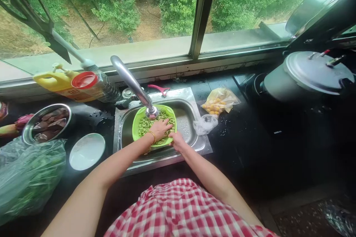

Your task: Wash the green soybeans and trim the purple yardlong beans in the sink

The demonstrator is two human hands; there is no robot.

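Note:
A light green plastic colander point(135, 133) sits in the steel sink point(187, 120), under the curved metal faucet point(129, 77). Many small green beans point(144, 124) lie inside it. My left hand point(160, 129), with a yellow bangle at the wrist, rests on the beans with its fingers spread. At the colander's near right side, my right hand point(177, 141) is closed on the rim. Whether water runs from the faucet is hard to make out.
Left of the sink are a white bowl point(87, 152), a metal bowl of dark chunks point(47, 106) and a bag of greens point(33, 177). Behind stand a red-lidded jar point(85, 80) and a red peeler point(160, 89). Rightward lie a bag of yellow pieces point(218, 102) and a pressure cooker point(289, 81).

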